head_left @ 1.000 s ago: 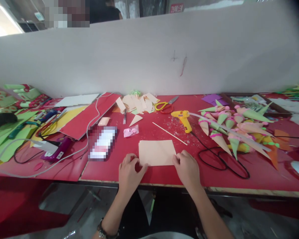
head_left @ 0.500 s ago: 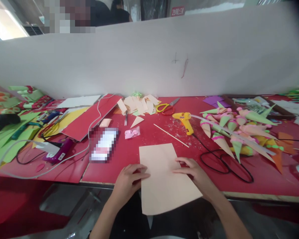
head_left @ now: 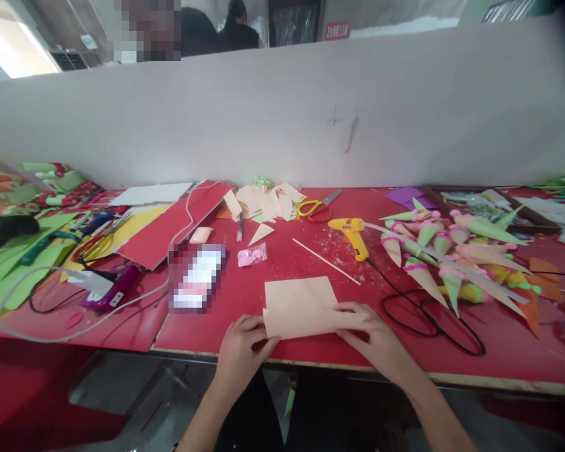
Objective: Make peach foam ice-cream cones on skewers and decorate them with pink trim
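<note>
A peach paper sheet (head_left: 301, 304) lies folded on the red table (head_left: 245, 282) near its front edge. My left hand (head_left: 241, 348) pinches the sheet's near left corner with curled fingers. My right hand (head_left: 374, 336) lies on the near right part of the sheet, fingers stretched along the fold and pressing it down. A thin wooden stick (head_left: 326, 252) lies just beyond the paper.
A yellow glue gun (head_left: 351, 233) with a black cord (head_left: 428, 314), yellow-handled scissors (head_left: 313, 206), peach paper scraps (head_left: 263, 201), a pile of paper cones (head_left: 447, 251), a phone (head_left: 195, 276), a pink packet (head_left: 252, 255). Coloured sheets and tools crowd the left. A white partition (head_left: 282, 113) backs the table.
One second ago the sheet lay folded; half a second ago it was opened out over the table edge. Now it is folded again, slightly askew, with my right hand flat on it.
</note>
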A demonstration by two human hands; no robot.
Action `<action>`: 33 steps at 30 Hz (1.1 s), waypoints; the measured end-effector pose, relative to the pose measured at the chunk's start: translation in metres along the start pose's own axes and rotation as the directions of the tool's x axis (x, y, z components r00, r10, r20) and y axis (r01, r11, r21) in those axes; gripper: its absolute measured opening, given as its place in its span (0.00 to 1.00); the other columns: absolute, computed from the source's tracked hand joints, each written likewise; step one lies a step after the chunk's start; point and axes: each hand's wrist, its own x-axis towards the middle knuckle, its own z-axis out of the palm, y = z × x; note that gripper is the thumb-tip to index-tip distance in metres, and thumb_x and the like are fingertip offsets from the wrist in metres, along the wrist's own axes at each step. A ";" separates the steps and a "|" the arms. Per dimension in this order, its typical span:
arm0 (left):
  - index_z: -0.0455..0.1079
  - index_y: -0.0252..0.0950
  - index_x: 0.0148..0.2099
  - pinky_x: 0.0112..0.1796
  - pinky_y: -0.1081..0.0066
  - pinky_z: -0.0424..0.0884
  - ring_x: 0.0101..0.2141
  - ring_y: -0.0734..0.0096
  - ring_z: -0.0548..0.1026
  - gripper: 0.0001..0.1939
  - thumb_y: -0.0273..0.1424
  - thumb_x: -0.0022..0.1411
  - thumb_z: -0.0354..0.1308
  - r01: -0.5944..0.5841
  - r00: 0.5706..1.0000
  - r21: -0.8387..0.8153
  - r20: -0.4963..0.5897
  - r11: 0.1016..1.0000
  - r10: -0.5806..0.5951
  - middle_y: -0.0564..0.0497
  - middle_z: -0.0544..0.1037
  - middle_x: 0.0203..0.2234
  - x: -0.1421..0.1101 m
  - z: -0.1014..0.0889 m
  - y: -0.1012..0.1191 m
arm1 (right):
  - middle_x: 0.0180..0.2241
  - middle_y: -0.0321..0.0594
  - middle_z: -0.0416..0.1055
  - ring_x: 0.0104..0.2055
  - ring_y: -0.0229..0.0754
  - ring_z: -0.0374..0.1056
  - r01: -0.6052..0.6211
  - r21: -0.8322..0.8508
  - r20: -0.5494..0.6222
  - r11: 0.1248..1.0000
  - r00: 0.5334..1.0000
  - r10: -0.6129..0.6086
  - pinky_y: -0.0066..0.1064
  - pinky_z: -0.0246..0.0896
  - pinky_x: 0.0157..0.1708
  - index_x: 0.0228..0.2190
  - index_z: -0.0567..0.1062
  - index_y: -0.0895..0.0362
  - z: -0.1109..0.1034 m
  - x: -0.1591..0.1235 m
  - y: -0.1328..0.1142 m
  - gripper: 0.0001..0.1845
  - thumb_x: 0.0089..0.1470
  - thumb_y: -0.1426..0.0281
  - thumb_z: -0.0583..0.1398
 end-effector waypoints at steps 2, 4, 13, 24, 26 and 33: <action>0.75 0.41 0.31 0.35 0.67 0.67 0.34 0.67 0.70 0.10 0.33 0.56 0.52 0.033 0.999 0.016 -0.007 0.999 -0.033 0.50 0.76 0.34 0.001 0.001 0.001 | 0.42 0.42 0.69 0.46 0.44 0.63 -0.016 -0.016 -0.013 1.000 1.000 0.016 0.37 0.60 0.44 0.32 0.76 0.53 0.002 0.000 0.002 0.11 0.50 0.65 0.55; 0.75 0.41 0.31 0.36 0.66 0.67 0.34 0.67 0.70 0.10 0.34 0.56 0.52 0.046 0.999 0.028 -0.016 0.999 -0.045 0.49 0.76 0.34 0.001 0.002 0.002 | 0.41 0.42 0.69 0.46 0.45 0.63 -0.017 -0.027 -0.027 1.000 1.000 0.016 0.37 0.60 0.45 0.32 0.76 0.53 0.004 0.000 0.004 0.11 0.50 0.65 0.55; 0.73 0.41 0.31 0.37 0.66 0.66 0.36 0.68 0.70 0.08 0.33 0.56 0.52 0.002 1.000 -0.027 0.025 1.000 -0.002 0.50 0.75 0.35 0.001 -0.003 0.002 | 0.45 0.40 0.66 0.45 0.42 0.64 0.059 0.014 0.047 0.998 0.997 -0.060 0.35 0.61 0.44 0.32 0.76 0.49 -0.003 -0.004 0.001 0.11 0.50 0.69 0.54; 0.72 0.42 0.32 0.34 0.72 0.67 0.33 0.71 0.71 0.08 0.33 0.57 0.51 -0.043 0.998 0.027 -0.046 0.999 0.044 0.52 0.76 0.33 -0.003 0.002 0.002 | 0.45 0.41 0.68 0.46 0.44 0.64 0.096 -0.259 -0.092 0.961 0.988 -0.123 0.38 0.60 0.45 0.41 0.72 0.50 0.015 -0.023 0.001 0.20 0.47 0.76 0.51; 0.72 0.42 0.32 0.34 0.72 0.67 0.34 0.72 0.71 0.08 0.32 0.56 0.52 -0.054 0.997 0.023 -0.056 0.998 0.055 0.53 0.76 0.33 -0.004 0.003 0.002 | 0.44 0.42 0.68 0.46 0.44 0.64 0.081 -0.265 -0.070 0.961 0.992 -0.103 0.37 0.60 0.44 0.41 0.72 0.51 0.014 -0.024 0.001 0.20 0.47 0.75 0.51; 0.72 0.44 0.33 0.35 0.74 0.67 0.36 0.73 0.71 0.08 0.26 0.52 0.55 -0.082 0.993 0.038 -0.077 0.996 0.085 0.56 0.76 0.34 -0.004 0.002 0.002 | 0.45 0.41 0.68 0.46 0.45 0.64 0.064 -0.252 -0.076 0.966 0.993 -0.085 0.37 0.59 0.45 0.40 0.72 0.54 0.014 -0.021 0.003 0.20 0.43 0.73 0.52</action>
